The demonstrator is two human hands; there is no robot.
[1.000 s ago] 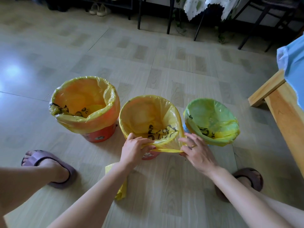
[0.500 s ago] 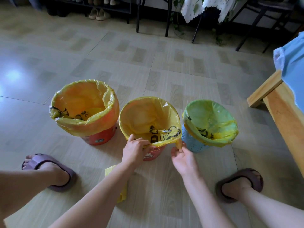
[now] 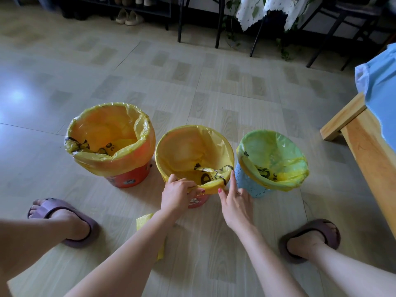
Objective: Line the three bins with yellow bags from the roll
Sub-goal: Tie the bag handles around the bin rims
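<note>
Three bins stand in a row on the floor, each with a yellow bag in it. The orange bin (image 3: 128, 176) is at the left, a red bin (image 3: 198, 201) in the middle, a blue perforated bin (image 3: 246, 181) at the right. My left hand (image 3: 176, 195) grips the near edge of the middle bag (image 3: 192, 151), folded over the rim. My right hand (image 3: 234, 202) touches that same edge with thumb and raised forefinger, the other fingers loose. The yellow bag roll (image 3: 147, 221) lies on the floor, partly hidden under my left forearm.
My feet in purple slippers (image 3: 64, 219) (image 3: 310, 236) rest on the floor at either side. A wooden bench (image 3: 364, 142) with blue cloth stands at the right. Chair and table legs (image 3: 218, 22) and shoes (image 3: 128, 17) line the far wall.
My right hand has drawn back from the stretched bag edge and let the plastic settle over the middle rim. My left hand keeps its grip. The camera view has tilted slightly.
</note>
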